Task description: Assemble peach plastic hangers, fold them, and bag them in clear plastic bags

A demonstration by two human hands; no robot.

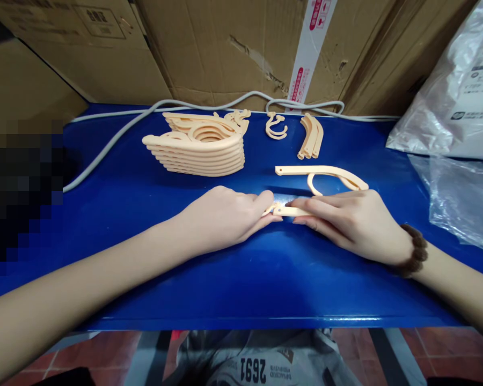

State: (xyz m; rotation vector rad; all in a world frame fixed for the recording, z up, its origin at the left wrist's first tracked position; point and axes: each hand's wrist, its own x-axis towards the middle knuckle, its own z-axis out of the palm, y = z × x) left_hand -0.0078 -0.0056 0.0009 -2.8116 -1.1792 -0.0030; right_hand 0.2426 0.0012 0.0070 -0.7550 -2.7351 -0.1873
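Note:
My left hand (229, 214) pinches a small cream plastic hanger piece (268, 210), mostly covered by the fingers. My right hand (346, 220) is closed on a cream hanger arm (286, 212), whose holed end meets that piece between the two hands. Just behind the right hand lies another cream hanger arm (298, 170) with a curved loop, partly covered by the hand. A stack of folded hangers (201, 155) stands behind the left hand. Farther back are loose hanger hooks (277, 131) and several short curved pieces (312, 136).
The blue table (241, 289) has its front edge close to me. A grey cable (121, 145) runs along the back and left. Cardboard boxes (209, 48) stand behind it. At the right are a white plastic package (451, 102) and clear film (459, 198).

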